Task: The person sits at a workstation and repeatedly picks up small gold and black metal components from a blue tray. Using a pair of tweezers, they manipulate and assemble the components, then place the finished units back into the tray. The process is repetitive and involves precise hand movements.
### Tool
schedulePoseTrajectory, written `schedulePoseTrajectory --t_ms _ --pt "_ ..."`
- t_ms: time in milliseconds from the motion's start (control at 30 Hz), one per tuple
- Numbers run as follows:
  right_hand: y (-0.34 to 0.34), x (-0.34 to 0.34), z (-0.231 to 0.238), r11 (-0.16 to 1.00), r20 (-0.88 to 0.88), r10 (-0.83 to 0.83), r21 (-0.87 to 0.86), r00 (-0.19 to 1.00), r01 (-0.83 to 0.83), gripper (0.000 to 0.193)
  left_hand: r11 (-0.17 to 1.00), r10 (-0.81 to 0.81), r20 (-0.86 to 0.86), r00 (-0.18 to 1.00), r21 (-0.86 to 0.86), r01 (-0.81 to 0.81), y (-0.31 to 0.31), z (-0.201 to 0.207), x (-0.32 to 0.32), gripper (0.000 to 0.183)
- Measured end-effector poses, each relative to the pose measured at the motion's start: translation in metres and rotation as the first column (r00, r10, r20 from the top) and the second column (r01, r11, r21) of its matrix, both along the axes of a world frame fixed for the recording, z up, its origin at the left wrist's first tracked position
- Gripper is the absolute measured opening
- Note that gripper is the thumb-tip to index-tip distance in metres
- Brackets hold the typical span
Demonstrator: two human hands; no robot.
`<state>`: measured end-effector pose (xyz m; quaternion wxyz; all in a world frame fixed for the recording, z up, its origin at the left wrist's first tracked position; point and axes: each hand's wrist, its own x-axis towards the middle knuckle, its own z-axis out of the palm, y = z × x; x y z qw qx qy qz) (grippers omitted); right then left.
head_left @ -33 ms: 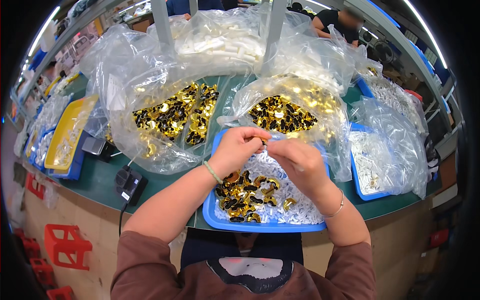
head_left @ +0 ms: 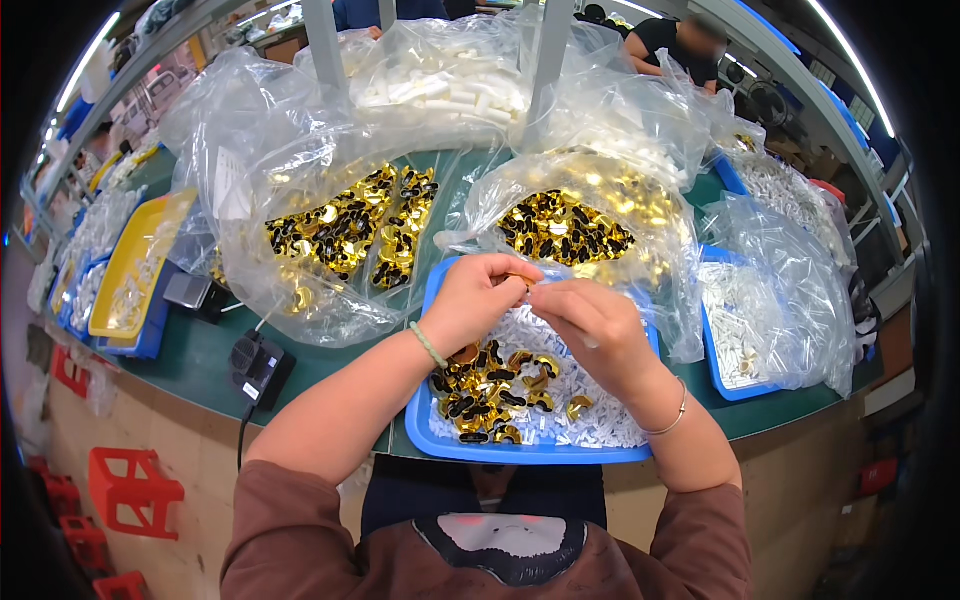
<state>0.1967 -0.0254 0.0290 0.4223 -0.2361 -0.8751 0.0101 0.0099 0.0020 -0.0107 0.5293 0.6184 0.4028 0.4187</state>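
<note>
My left hand (head_left: 468, 302) pinches a small gold cap-like part (head_left: 522, 279) between thumb and forefinger, over the far side of a blue tray (head_left: 545, 457). Against that part, the fingertips of my right hand (head_left: 598, 325) are pressed together. Whatever they grip is hidden. Loose gold pieces with black openings (head_left: 482, 405) lie in the tray's left half. Small white plastic pieces (head_left: 600, 425) fill much of the rest of it, under and beside my hands.
Clear bags of gold-and-black parts (head_left: 345, 225) (head_left: 565, 225) lie beyond the tray. A black device with a cable (head_left: 258, 368) stands left, near a yellow tray (head_left: 112, 285). At right is a blue tray of white pieces (head_left: 735, 315). Grey posts (head_left: 547, 75) rise behind; a person (head_left: 675, 50) sits farther back.
My right hand has shifted slightly left, its fingertips closer to the gold part. My left hand stays in place.
</note>
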Motion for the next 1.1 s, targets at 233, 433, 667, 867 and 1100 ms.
schedulePoseTrajectory --t_ms 233,433,667,867,1100 --pt "0.007 0.006 0.0 0.997 -0.055 -0.014 -0.081 0.998 0.01 0.017 0.948 -0.011 0.371 0.929 -0.29 0.127 0.001 0.003 0.001 0.032" --pt "0.009 0.01 0.0 0.993 -0.167 -0.027 -0.118 0.986 0.007 0.016 0.923 -0.039 0.439 0.897 -0.328 0.201 0.003 0.004 -0.004 0.034" --pt "0.01 0.009 -0.001 0.993 -0.075 -0.036 -0.116 0.997 0.027 0.015 0.924 -0.047 0.397 0.917 -0.331 0.191 0.001 0.005 -0.002 0.034" --pt "0.005 0.007 0.005 1.0 -0.059 -0.023 -0.019 0.998 0.021 0.012 0.951 -0.11 0.241 0.964 -0.256 0.173 0.001 0.005 -0.002 0.033" --pt "0.008 0.037 0.029 0.794 0.203 -0.182 -0.546 0.962 0.266 0.009 0.979 -0.053 0.149 0.987 -0.187 0.08 -0.004 0.013 -0.005 0.038"
